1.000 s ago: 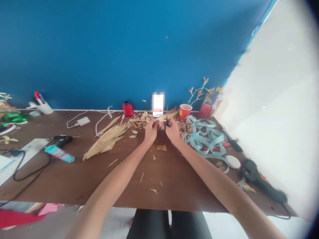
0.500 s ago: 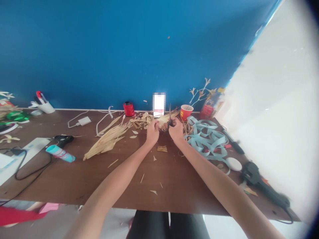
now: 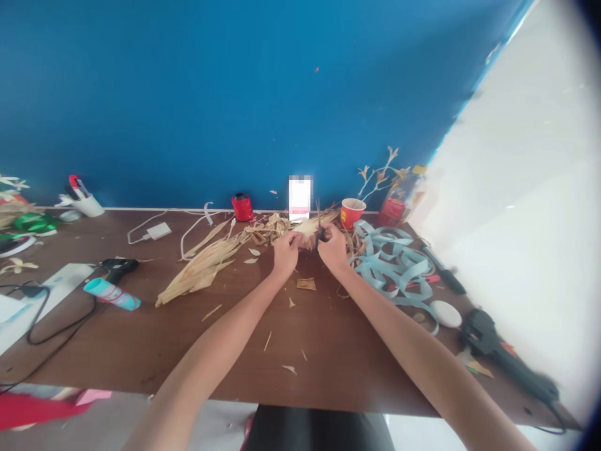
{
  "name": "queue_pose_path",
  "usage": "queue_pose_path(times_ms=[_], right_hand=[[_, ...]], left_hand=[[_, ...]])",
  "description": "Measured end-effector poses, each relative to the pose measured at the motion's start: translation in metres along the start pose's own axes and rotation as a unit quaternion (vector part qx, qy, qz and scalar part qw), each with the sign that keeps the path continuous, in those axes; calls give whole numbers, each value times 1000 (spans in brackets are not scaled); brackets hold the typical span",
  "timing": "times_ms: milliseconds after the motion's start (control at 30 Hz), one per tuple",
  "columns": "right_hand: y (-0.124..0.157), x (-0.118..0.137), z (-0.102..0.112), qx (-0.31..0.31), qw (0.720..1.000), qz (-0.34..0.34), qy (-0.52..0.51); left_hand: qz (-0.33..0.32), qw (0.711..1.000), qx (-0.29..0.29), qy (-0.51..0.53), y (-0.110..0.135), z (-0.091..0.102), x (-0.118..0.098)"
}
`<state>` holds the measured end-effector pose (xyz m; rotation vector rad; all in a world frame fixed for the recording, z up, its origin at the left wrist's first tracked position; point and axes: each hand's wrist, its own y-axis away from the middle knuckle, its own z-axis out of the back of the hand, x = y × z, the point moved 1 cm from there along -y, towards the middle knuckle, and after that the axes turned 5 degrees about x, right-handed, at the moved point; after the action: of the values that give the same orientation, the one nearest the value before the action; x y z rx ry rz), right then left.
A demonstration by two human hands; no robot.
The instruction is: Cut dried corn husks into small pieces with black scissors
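My left hand (image 3: 285, 254) is closed in a pinch on a piece of dried straw-coloured leaf (image 3: 307, 228) held above the brown table (image 3: 235, 332). My right hand (image 3: 333, 247) is closed round small dark scissors (image 3: 320, 233) whose blades meet that leaf piece. Both hands sit close together at the far middle of the table. A long bundle of dried leaves (image 3: 201, 266) lies just to the left of my left hand. A cut scrap (image 3: 306, 284) lies on the table below my hands.
Pale blue ribbon strips (image 3: 394, 266) are heaped at right beside a red cup (image 3: 350, 213). A black glue gun (image 3: 498, 351) lies at far right. A teal tube (image 3: 111, 294), black cable (image 3: 56, 326), white charger (image 3: 157, 231), red spool (image 3: 242, 207) and pen cup (image 3: 87, 202) stand left and back.
Both hands have stayed together on the leaf piece. The scissors have shifted slightly right and closer to the leaf, and the view has drifted a little.
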<state>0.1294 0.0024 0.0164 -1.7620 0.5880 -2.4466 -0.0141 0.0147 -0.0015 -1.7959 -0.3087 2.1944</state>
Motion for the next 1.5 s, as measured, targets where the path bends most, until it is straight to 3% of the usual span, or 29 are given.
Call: queue_pose_path(times_ms=[333, 567, 733, 900, 1033, 1300, 1500], right_hand=[[-4, -2, 4, 6, 999, -8, 31], [-1, -2, 8, 5, 999, -23, 46], [-3, -1, 10, -7, 997, -33, 68], [-4, -2, 9, -12, 996, -9, 83], [-4, -4, 6, 13, 997, 9, 78], [-11, -4, 8, 51, 997, -31, -51], [-19, 7, 16, 90, 994, -30, -59]], left_hand=[[-33, 994, -5, -108, 1, 1, -9], [-30, 995, 98, 7, 2, -5, -10], [0, 999, 53, -12, 2, -3, -8], [19, 997, 69, -7, 3, -3, -11], [38, 998, 45, 4, 2, -3, -9], [15, 999, 35, -24, 2, -1, -8], [6, 1000, 26, 12, 4, 0, -11]])
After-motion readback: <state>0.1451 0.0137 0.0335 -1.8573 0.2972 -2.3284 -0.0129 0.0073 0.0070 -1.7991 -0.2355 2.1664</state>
